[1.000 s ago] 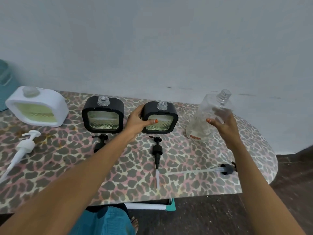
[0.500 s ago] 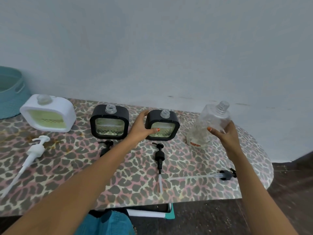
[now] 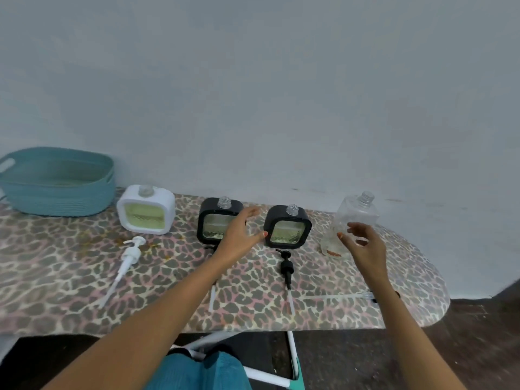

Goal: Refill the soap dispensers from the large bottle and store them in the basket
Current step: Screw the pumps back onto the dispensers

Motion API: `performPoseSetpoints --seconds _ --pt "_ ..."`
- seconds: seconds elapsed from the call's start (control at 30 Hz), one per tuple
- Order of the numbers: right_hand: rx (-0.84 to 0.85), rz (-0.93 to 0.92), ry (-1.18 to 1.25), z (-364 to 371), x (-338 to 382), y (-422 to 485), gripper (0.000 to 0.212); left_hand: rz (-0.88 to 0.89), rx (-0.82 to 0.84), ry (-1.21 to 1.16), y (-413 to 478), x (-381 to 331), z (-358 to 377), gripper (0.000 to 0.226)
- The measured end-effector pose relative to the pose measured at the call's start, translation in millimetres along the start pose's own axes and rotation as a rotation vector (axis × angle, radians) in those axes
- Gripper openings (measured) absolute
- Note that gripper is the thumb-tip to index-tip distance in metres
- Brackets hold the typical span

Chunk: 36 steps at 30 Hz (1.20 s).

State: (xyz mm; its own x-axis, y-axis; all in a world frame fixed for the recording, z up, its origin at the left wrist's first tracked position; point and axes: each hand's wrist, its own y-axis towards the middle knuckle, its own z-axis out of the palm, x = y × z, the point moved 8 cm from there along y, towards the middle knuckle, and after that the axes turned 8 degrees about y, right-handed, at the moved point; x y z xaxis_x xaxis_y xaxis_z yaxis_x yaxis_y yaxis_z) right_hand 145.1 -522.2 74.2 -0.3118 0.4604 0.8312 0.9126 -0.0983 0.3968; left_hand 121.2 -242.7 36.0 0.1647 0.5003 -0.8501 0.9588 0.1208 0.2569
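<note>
Three uncapped soap dispensers stand in a row on the leopard-print board: a white dispenser [image 3: 145, 211], a left black dispenser [image 3: 215, 222] and a right black dispenser [image 3: 287, 227]. The large clear bottle [image 3: 355, 218], nearly empty and uncapped, stands at the right. My left hand [image 3: 239, 235] hovers open between the two black dispensers, touching neither. My right hand [image 3: 363, 244] is open just in front of the clear bottle, off it. A teal basket [image 3: 57, 183] sits at the far left.
Loose pumps lie on the board [image 3: 70, 266]: a white pump [image 3: 128, 257], a black pump [image 3: 287, 273] and a long clear-tube pump [image 3: 340, 296] near my right forearm. Another pump tube [image 3: 212, 298] shows under my left arm. The wall is right behind. The board's rounded end is at right.
My left hand has let go of the right black dispenser and my right hand has come off the clear bottle. The camera tilted up and back, bringing the basket into view.
</note>
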Motion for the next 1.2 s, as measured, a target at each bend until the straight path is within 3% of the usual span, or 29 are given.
performPoseSetpoints --seconds 0.27,0.67,0.8,0.93,1.2 --pt "0.251 -0.077 0.056 114.3 71.1 -47.7 0.034 0.01 -0.123 0.094 -39.0 22.8 -94.0 0.048" --pt "0.512 -0.029 0.136 277.4 127.7 -103.2 0.045 -0.064 -0.314 0.171 -61.1 86.2 -216.0 0.042" --pt "0.575 0.04 0.069 326.4 127.2 -118.8 0.05 -0.106 -0.319 0.201 -52.0 112.1 -235.5 0.045" --pt "0.573 0.141 0.039 361.9 121.0 -130.8 0.035 -0.112 -0.329 0.204 -35.2 132.4 -243.5 0.047" --pt "0.613 0.278 -0.054 397.7 108.0 -144.8 0.04 -0.136 -0.276 0.103 1.8 157.7 -239.4 0.051"
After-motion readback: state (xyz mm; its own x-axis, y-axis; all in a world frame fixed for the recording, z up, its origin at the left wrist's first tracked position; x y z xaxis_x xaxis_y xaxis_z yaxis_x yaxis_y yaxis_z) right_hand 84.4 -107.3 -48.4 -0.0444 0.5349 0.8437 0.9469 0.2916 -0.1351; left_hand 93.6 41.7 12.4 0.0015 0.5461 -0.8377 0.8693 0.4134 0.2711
